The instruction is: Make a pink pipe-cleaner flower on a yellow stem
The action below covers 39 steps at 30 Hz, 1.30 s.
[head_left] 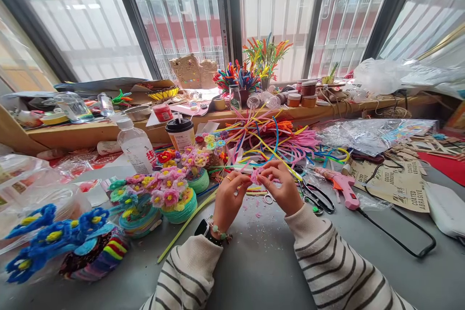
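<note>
Between my two hands is a small pink pipe-cleaner flower [255, 176], partly covered by fingertips. My left hand [231, 198], with a ring, a watch and a beaded bracelet at the wrist, pinches its left side. From the right, the thumb and fingers of my right hand [283, 188] close on the same flower. Pink fluff and tiny specks lie on the grey table [261, 261] below. Just right of my right hand are black-handled scissors [318, 198]. Left of my left hand stands a pot of pink pipe-cleaner flowers [172, 193].
A pink glue gun [343, 186] with a black cord lies at right, by sandpaper sheets [403, 184]. Loose pipe cleaners [286, 138] heap up behind my hands. A plastic bottle [135, 147], a lidded cup [180, 135] and blue pipe-cleaner flowers [54, 236] stand at left.
</note>
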Each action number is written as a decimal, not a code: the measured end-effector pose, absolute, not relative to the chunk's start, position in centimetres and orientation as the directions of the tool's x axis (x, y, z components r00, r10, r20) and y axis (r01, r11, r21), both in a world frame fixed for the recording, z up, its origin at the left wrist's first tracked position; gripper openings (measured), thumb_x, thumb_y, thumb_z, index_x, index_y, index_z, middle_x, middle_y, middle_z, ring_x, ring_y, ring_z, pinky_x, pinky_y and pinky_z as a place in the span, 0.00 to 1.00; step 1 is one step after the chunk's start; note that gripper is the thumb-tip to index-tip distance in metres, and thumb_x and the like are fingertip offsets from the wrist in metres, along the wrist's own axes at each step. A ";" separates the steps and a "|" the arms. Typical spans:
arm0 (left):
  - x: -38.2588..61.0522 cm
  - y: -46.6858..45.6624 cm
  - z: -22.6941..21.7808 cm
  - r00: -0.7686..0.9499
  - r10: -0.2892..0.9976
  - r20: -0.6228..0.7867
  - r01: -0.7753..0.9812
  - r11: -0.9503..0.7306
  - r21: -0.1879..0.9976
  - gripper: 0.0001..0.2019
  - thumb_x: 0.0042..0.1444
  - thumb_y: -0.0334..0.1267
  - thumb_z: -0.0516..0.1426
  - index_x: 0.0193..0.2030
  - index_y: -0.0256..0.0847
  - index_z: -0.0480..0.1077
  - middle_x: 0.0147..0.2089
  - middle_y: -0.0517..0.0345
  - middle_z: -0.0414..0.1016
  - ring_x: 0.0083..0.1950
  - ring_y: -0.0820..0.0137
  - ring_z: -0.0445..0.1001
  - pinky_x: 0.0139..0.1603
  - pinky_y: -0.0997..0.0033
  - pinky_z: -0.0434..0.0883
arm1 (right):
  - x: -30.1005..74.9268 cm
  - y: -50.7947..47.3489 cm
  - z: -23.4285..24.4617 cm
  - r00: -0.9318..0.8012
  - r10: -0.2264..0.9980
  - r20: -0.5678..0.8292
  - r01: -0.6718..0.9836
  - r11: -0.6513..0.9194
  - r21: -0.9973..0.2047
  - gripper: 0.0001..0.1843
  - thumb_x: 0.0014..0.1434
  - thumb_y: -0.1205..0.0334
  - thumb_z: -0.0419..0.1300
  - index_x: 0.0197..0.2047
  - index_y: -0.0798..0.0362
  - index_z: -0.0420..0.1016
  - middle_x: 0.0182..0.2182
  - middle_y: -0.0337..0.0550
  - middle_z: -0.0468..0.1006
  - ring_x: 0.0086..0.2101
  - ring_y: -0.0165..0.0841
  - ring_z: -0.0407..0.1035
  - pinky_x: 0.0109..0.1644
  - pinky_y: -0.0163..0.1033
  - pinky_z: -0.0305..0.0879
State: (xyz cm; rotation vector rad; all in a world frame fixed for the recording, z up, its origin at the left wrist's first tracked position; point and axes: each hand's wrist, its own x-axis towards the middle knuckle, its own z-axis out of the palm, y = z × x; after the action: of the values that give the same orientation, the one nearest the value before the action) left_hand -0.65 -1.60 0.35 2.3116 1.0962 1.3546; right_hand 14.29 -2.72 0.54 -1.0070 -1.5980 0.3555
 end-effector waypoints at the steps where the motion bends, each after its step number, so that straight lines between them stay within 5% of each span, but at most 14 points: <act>1: -0.7 -1.6 0.3 0.291 0.722 0.628 0.487 -0.677 0.552 0.05 0.51 0.35 0.49 0.30 0.40 0.65 0.30 0.58 0.66 0.33 0.74 0.64 0.36 0.75 0.61 | 14.3 -2.7 0.6 0.032 0.763 0.645 0.402 0.581 -0.708 0.05 0.49 0.61 0.55 0.26 0.53 0.68 0.34 0.44 0.63 0.36 0.32 0.61 0.31 0.35 0.62; 7: -0.6 -1.5 0.2 0.171 0.833 0.526 0.516 -0.530 0.673 0.07 0.52 0.37 0.46 0.32 0.38 0.61 0.28 0.60 0.65 0.28 0.75 0.63 0.30 0.75 0.60 | 14.5 -2.2 -0.1 0.165 0.809 0.564 0.295 0.505 -0.811 0.07 0.50 0.59 0.53 0.27 0.54 0.67 0.35 0.44 0.62 0.35 0.31 0.62 0.30 0.34 0.63; 14: -0.4 -1.4 -0.6 0.191 0.831 0.522 0.278 -0.556 0.783 0.13 0.44 0.39 0.55 0.36 0.38 0.59 0.34 0.56 0.63 0.36 0.73 0.65 0.37 0.73 0.64 | 13.4 -2.1 -1.2 0.089 0.892 0.443 0.189 0.421 -0.887 0.09 0.48 0.57 0.55 0.25 0.54 0.68 0.34 0.45 0.63 0.37 0.33 0.61 0.30 0.34 0.62; 24: -0.7 -1.4 -0.1 0.212 0.790 0.575 0.450 -0.601 0.660 0.09 0.47 0.41 0.52 0.26 0.37 0.61 0.25 0.62 0.56 0.26 0.77 0.57 0.25 0.77 0.58 | 13.0 -2.2 -1.2 0.071 0.938 0.341 0.053 0.337 -0.940 0.10 0.45 0.56 0.57 0.23 0.54 0.69 0.34 0.43 0.66 0.39 0.34 0.60 0.35 0.36 0.60; 32: -0.6 -1.6 0.3 0.224 0.768 0.599 0.440 -0.629 0.641 0.09 0.49 0.38 0.50 0.23 0.36 0.63 0.23 0.61 0.58 0.26 0.75 0.57 0.26 0.77 0.57 | 12.6 -2.0 -1.3 -0.053 0.995 0.090 -0.369 0.064 -0.927 0.11 0.39 0.55 0.61 0.24 0.54 0.71 0.33 0.41 0.68 0.29 0.28 0.62 0.28 0.31 0.60; 39: -0.5 -1.7 0.2 0.178 0.750 0.637 0.459 -0.636 0.621 0.11 0.49 0.37 0.50 0.18 0.37 0.60 0.20 0.62 0.55 0.24 0.77 0.55 0.23 0.77 0.56 | 12.1 -2.5 -1.1 -0.101 0.994 -0.045 -0.543 -0.093 -0.834 0.10 0.37 0.59 0.63 0.26 0.53 0.73 0.30 0.41 0.72 0.28 0.26 0.63 0.27 0.30 0.58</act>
State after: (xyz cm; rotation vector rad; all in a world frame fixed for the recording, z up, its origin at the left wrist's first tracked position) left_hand -0.49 -1.71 0.21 2.1698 1.1557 1.4406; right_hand 12.10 -2.46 -1.15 -0.7767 -0.7910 1.5423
